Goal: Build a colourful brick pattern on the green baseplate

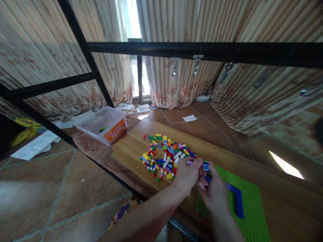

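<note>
Close together above the board's edge, my hands work on small toy bricks. My right hand (214,190) is closed round blue toy bricks (206,166), one showing its hollow underside. With fingers pinched, my left hand (185,173) meets the right one at these bricks; a pale lilac bit shows by its thumb, and what else it grips is hidden. Under and beside the right hand lies a green studded baseplate (252,198), bearing a corner-shaped row of dark blue bricks (238,201). Left of my hands spreads a loose pile of coloured bricks (169,153).
The wooden board (141,129) carries the pile and baseplate. A clear plastic box (101,134) with an orange label stands at its far left. Black metal bars (156,48) cross in front of striped curtains (191,23). Papers (189,118) lie on the tiled floor.
</note>
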A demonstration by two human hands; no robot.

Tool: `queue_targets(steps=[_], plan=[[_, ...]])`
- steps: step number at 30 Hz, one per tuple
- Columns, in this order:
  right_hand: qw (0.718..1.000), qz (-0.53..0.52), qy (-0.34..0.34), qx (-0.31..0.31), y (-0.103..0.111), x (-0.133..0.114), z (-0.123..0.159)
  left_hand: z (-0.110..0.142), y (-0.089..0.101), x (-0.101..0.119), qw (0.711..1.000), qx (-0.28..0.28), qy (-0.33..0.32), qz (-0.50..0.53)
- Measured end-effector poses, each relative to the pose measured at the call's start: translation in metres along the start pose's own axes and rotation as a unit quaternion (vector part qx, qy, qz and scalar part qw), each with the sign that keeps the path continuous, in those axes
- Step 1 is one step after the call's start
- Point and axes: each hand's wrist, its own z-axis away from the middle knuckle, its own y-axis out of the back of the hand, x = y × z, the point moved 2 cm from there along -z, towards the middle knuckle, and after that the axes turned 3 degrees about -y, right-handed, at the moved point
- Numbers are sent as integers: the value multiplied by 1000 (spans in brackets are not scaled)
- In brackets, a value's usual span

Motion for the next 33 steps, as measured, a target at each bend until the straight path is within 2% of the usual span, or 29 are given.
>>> queue_targets(steps=[2, 3, 5, 7, 8, 9, 10, 11, 14, 16, 19, 22, 25, 31, 33], plan=[[997, -20, -46, -66, -2, 0, -1, -2, 8, 8, 1000, -21, 14, -10], [995, -23, -60, -82, -2, 1, -1, -4, 16, 14, 998, -34, 7, -46], [995, -1, -58, -77, -4, 3, -4, -11, 39, 32, 980, -9, -63, -187], [996, 71, -22, -42, -8, 5, -10, -19, 67, 52, 917, 29, -145, -371], [992, 126, 5, -23, -11, 6, -14, -22, 81, 60, 876, 69, -156, -451], [981, 193, 37, -8, -16, 7, -19, -25, 94, 65, 841, 92, -141, -514], [960, 269, 75, -2, -23, 7, -24, -28, 104, 69, 815, 108, -124, -556], [926, 356, 123, -4, -31, 7, -30, -29, 112, 70, 793, 114, -106, -590], [779, 569, 262, -24, -56, 11, -42, -32, 122, 66, 749, 113, -74, -648], [694, 657, 295, -23, -69, 18, -46, -33, 121, 61, 736, 114, -70, -664], [608, 724, 325, -27, -79, 29, -49, -34, 120, 56, 739, 115, -65, -660], [559, 742, 366, -56, -81, 36, -50, -36, 123, 52, 783, 117, -78, -606], [537, 753, 371, -82, -80, 35, -50, -38, 127, 51, 824, 128, -110, -541], [528, 761, 366, -90, -75, 27, -42, -41, 130, 59, 844, 135, -124, -504], [521, 759, 377, -97, -72, 25, -40, -41, 127, 64, 867, 127, -130, -463]])
